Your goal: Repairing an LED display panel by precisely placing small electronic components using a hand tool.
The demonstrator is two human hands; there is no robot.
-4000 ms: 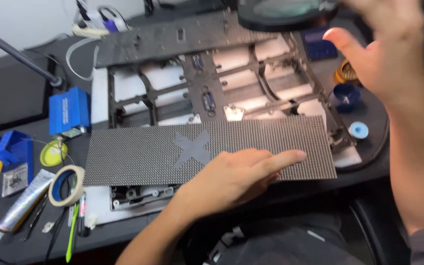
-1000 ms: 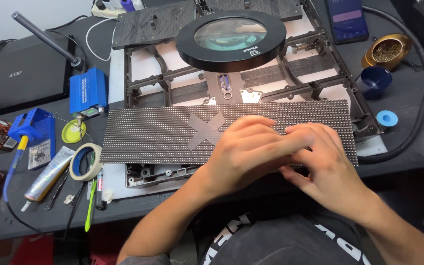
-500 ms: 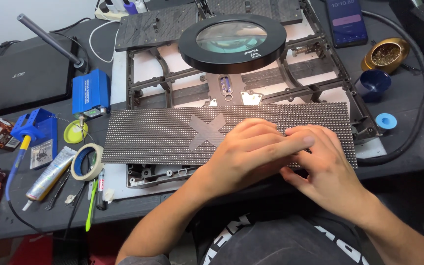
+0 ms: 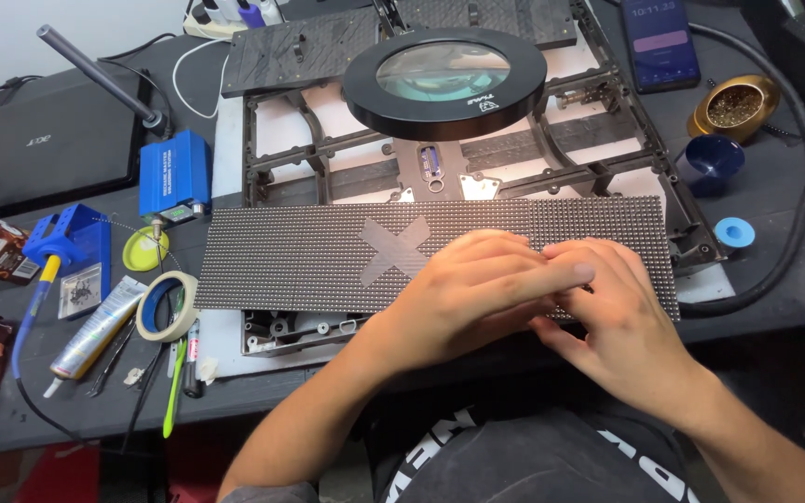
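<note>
A long dark LED dot-matrix panel with a grey tape cross lies across a black plastic frame on the bench. My left hand lies flat on the panel's right half, fingers together and pointing right. My right hand rests beside it near the panel's lower right edge. Its curled fingers touch the panel, and the left hand covers their tips. Whether the right hand pinches anything is hidden.
A round black magnifier lamp hangs over the frame. At left are a blue box, a blue soldering-iron stand, a tape roll, a tube and a laptop. At right are a phone, a brass tip-cleaner pot and a blue cup.
Four seconds ago my right hand was raised at the magnifier; now the lamp sits over the frame and that hand is down on the panel. Little has moved in the last second.
</note>
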